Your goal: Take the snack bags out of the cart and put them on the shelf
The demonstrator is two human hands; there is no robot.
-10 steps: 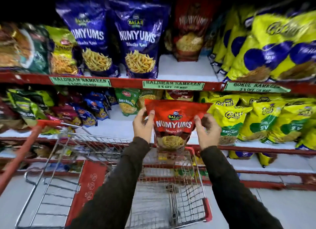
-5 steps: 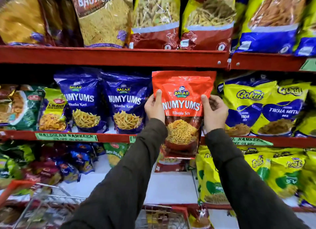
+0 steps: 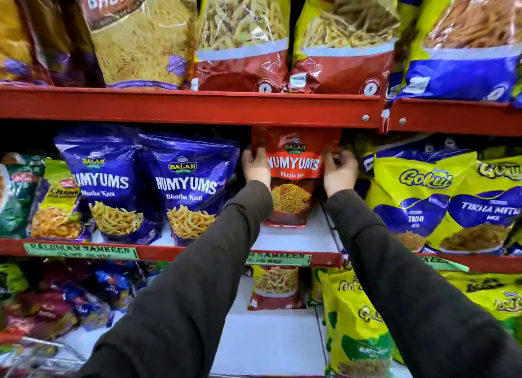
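Observation:
A red Numyums snack bag (image 3: 293, 177) stands upright on the white middle shelf (image 3: 296, 240), in the gap between two purple Numyums bags (image 3: 186, 185) and the yellow Gokul bags (image 3: 423, 191). My left hand (image 3: 255, 165) grips its left edge and my right hand (image 3: 340, 171) grips its right edge. The bag's top sits just under the red shelf rail (image 3: 197, 106) above. Only a blurred corner of the wire cart (image 3: 42, 358) shows at the bottom left.
Large snack bags (image 3: 243, 35) fill the top shelf. Green price labels (image 3: 80, 250) line the middle shelf's red front edge. On the lower shelf are a red bag (image 3: 276, 288), yellow bags (image 3: 356, 321) and mixed bags at the left.
Both hands lifted the red bag from above the cart up to the middle shelf and pushed it back into the gap. The view tilted upward, so the cart dropped almost out of sight.

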